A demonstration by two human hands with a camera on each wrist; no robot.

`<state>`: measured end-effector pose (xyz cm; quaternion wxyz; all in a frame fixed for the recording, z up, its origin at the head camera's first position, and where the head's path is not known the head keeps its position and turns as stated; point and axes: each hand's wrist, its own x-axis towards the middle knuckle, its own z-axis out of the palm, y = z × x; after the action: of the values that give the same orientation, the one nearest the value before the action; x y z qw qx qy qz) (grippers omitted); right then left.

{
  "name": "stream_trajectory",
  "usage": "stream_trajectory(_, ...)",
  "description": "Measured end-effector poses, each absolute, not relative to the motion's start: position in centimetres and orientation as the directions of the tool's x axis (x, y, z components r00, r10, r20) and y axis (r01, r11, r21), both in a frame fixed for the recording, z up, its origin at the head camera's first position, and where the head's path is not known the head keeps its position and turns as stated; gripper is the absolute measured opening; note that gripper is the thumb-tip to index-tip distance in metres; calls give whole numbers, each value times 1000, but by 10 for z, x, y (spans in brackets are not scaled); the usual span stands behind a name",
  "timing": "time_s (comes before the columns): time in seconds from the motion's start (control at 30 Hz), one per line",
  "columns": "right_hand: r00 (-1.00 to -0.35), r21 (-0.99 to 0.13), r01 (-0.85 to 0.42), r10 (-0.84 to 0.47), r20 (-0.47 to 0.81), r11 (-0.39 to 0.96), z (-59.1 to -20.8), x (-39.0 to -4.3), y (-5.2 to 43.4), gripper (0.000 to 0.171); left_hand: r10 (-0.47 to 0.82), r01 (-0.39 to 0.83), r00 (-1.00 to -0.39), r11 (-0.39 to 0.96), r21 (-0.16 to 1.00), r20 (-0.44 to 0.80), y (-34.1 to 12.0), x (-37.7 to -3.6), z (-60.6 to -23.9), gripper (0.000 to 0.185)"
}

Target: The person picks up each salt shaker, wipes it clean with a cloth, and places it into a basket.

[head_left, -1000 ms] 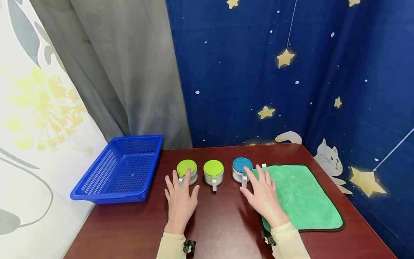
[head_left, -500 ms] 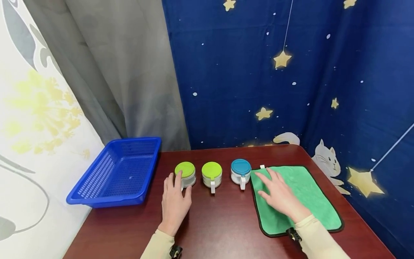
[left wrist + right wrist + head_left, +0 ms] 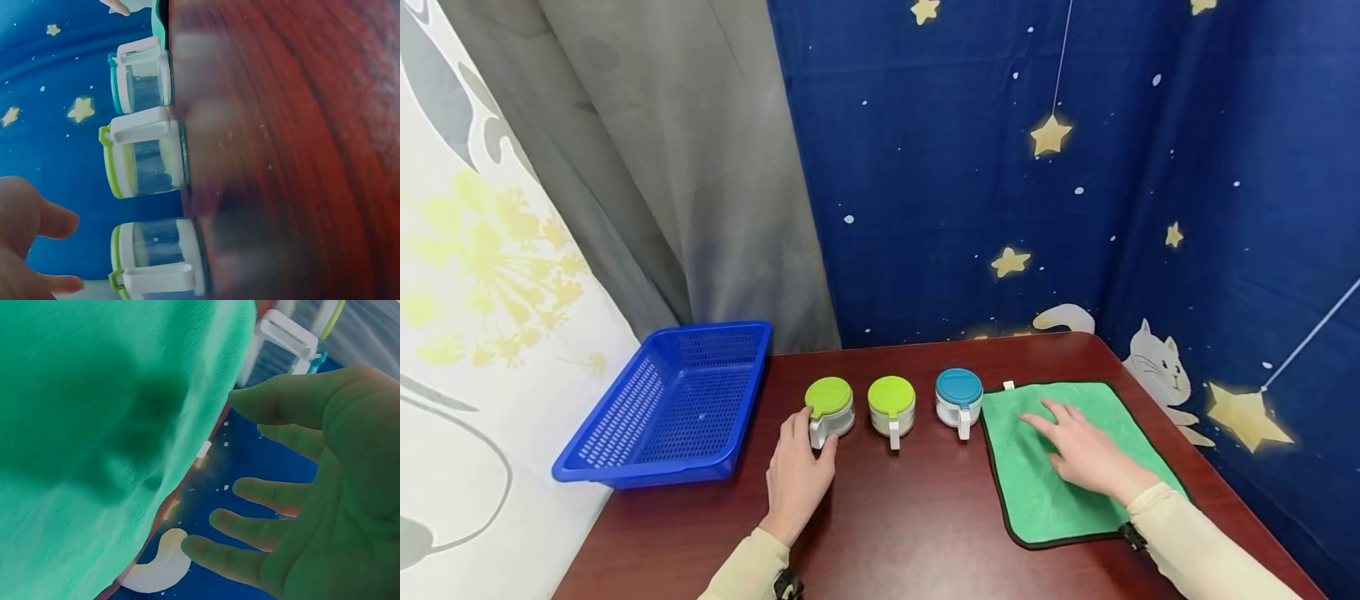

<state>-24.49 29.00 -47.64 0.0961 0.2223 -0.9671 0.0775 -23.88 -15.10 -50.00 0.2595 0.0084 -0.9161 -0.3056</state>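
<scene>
Jars stand in a row across the middle of the dark red table [image 3: 917, 517]: two with green lids and one with a blue lid [image 3: 958, 398]. The left hand [image 3: 797, 471] lies beside the leftmost green-lidded jar [image 3: 830, 407], fingers loose around its white handle; whether they actually close on it I cannot tell. That jar looks like light, rigid plastic with clear walls, probably smooth and a little slippery, so the handle or the body below the lid seems the safest hold. The right hand [image 3: 1086, 450] rests flat, fingers spread, on the green cloth [image 3: 1037, 500] at the right, which looks soft and limp. A blue basket [image 3: 625, 454] sits at the far left edge. Grey curtain and starry blue fabric hang behind.
</scene>
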Motion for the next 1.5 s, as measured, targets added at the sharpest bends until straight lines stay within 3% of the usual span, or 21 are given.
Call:
stream_trajectory(0.37, -898, -86, -426, -409, 163, 901, -484, -249, 307, 63, -289, 54, -884, 718, 693, 368, -149, -243, -501, 59)
stream_trajectory(0.6, -924, -123, -380, -370, 95, 917, -494, -243, 313, 45, -310, -6, -893, 732, 681, 325, -152, -248, -507, 48)
stream_trajectory(0.83, -933, -178, -351, -328, 145, 919, -502, -245, 316, 20, -316, -33, -902, 731, 682, 295, -158, -252, -504, 27)
stream_trajectory(0.9, -941, -204, -329, -302, 154, 922, -503, -246, 318, 22, -330, -52, -904, 716, 696, 271, -158, -253, -503, 25)
stream_trajectory(1.2, -982, -390, -168, -119, 148, 905, -496, -247, 326, 58, -345, -86, -918, 651, 754, 193, -157, -264, -495, 43)
stream_trajectory(1.5, -973, -452, -169, -76, 216, 876, -486, -249, 334, 54, -350, -118, -925, 633, 765, 146, -163, -271, -492, 41)
